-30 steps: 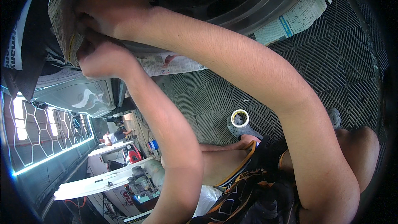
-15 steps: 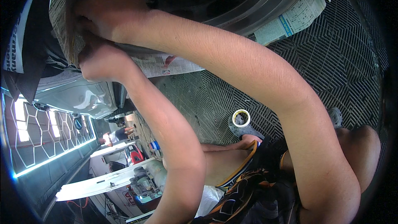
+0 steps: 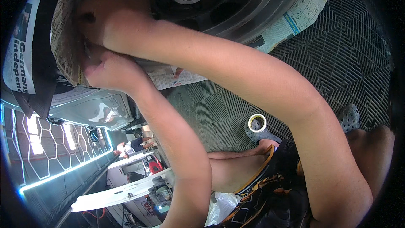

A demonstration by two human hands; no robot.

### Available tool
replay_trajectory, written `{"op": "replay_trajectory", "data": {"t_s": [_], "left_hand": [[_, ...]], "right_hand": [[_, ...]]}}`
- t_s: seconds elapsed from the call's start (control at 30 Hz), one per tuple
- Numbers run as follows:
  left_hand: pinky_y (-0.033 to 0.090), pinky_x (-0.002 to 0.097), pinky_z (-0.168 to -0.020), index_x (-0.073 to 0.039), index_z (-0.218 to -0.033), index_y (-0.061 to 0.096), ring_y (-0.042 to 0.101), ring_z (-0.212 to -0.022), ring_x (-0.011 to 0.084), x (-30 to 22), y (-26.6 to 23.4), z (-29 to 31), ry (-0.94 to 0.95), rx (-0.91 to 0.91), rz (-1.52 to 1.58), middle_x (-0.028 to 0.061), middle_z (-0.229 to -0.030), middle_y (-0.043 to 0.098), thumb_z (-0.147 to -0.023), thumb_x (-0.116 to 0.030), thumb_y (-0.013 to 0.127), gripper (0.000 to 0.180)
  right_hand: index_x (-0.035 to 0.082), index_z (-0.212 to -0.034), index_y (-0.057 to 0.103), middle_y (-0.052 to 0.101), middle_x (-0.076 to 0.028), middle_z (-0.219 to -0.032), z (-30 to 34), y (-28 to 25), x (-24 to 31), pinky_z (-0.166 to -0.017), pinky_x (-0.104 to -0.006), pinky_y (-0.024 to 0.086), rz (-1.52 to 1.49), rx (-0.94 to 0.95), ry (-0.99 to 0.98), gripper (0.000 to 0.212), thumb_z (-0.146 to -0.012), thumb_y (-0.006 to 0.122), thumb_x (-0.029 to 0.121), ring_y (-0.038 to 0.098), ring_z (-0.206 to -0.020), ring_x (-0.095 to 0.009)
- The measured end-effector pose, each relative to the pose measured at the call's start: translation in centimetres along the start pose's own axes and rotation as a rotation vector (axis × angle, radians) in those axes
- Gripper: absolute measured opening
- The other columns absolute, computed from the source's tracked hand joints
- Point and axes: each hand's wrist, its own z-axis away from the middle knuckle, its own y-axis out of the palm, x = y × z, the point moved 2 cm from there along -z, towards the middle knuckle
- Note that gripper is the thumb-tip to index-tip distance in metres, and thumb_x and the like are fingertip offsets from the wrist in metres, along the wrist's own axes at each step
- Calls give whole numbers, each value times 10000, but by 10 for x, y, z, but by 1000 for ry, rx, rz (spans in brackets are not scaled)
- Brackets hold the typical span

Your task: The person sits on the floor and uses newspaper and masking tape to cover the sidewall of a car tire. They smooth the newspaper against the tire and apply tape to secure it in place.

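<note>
Both my arms reach to the far left, to a dark wheel [image 3: 230, 10] with sheets of newspaper [image 3: 65, 55] around its tyre. My left hand [image 3: 112, 72] is closed at the newspaper's edge, fingers curled in and their tips partly hidden. Just above it, my right hand [image 3: 114, 10] lies in shadow against the inner side of the paper, over the tyre; its fingers are too dark to make out. More newspaper [image 3: 301, 12] sticks out from under the wheel's right side, and another piece [image 3: 164, 77] lies below my right forearm.
A ring-shaped roll of tape [image 3: 265, 123] shows over my clog [image 3: 261, 135]. Ribbed dark matting [image 3: 228, 109] covers the floor. A silver car panel [image 3: 103, 112] stands at left. Farther off are a person [image 3: 130, 147], a white panel [image 3: 112, 197] and a red object [image 3: 155, 165].
My view has shifted slightly, so the background and tape roll appear farther right and lower. Both hands stay at the newspaper by the tyre, with the right one slightly turned.
</note>
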Motion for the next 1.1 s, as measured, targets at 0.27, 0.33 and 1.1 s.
{"op": "replay_trajectory", "data": {"t_s": [0.27, 0.33, 1.1], "left_hand": [[555, 270, -718, 90, -1326, 629, 705, -871, 167, -26, 13, -4, -68, 83, 148, 198, -1181, 723, -969, -13, 574, 375], [510, 254, -607, 65, -1340, 631, 662, -734, 132, -20, 6, 1, -21, 82, -12, 188, -1083, 737, -988, -45, 563, 375], [485, 276, -534, 82, -1341, 625, 596, -559, 152, 26, -31, 31, -301, 43, -183, 125, -713, 673, -912, 15, 476, 459]], "right_hand": [[220, -1018, 802, 779, -67, -946, -11, -2, -15, -815, -444, 583, -129, -115, -48, 248, -838, 702, 359, 750, -881, -279], [210, -1020, 801, 779, -69, -947, -13, -3, -16, -820, -447, 584, -143, -119, -55, 256, -840, 706, 365, 751, -883, -277], [217, -1030, 798, 777, -67, -932, -6, -10, -18, -828, -435, 599, -149, -65, -19, 269, -854, 681, 382, 751, -841, -278]]}}
